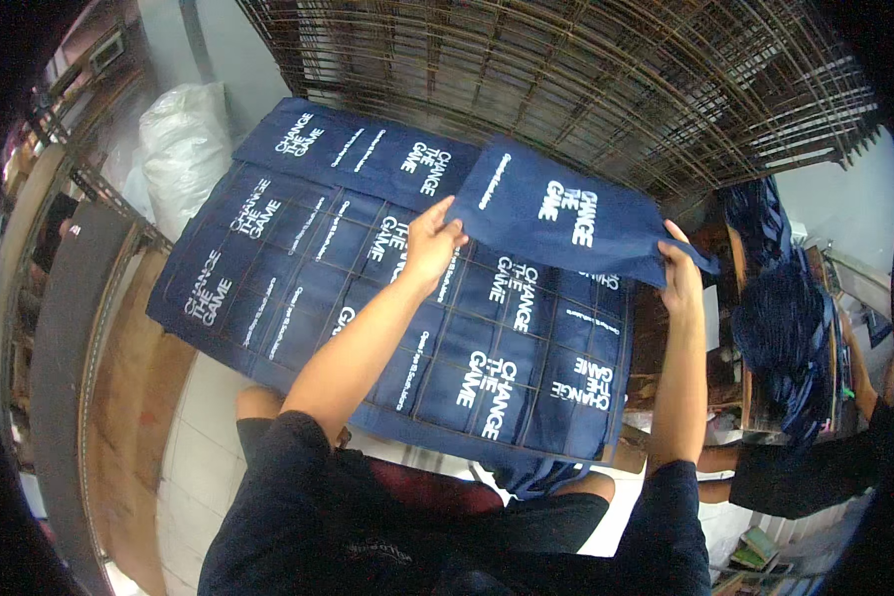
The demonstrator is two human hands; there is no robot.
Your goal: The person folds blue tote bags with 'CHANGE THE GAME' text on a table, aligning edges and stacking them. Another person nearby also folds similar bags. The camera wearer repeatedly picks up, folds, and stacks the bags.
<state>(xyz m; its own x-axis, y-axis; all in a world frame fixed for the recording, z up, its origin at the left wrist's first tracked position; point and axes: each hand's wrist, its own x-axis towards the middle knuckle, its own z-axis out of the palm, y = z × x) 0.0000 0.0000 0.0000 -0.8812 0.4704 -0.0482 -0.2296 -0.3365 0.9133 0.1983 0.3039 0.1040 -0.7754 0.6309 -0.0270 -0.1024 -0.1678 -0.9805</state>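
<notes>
Between my two hands a navy cloth panel [526, 214] with white printing is held up, slightly sagging, over the far right of a wire rack. My left hand [434, 243] pinches its near left corner; my right hand [680, 268] grips the right end, fingers closed on the cloth. Below, several similar printed cloth panels [298, 238] lie in rows on the rack, whose thin wires [333, 228] show as lines across them. The lifted panel hides part of the far right of the rack.
Raised wire racks [566, 70] lean over the far side. A white plastic bag [184, 134] stands at the far left, near a wooden bench [119, 397]. On the right hang bunched navy cloths [780, 313], with another person's dark sleeve [805, 472] close by.
</notes>
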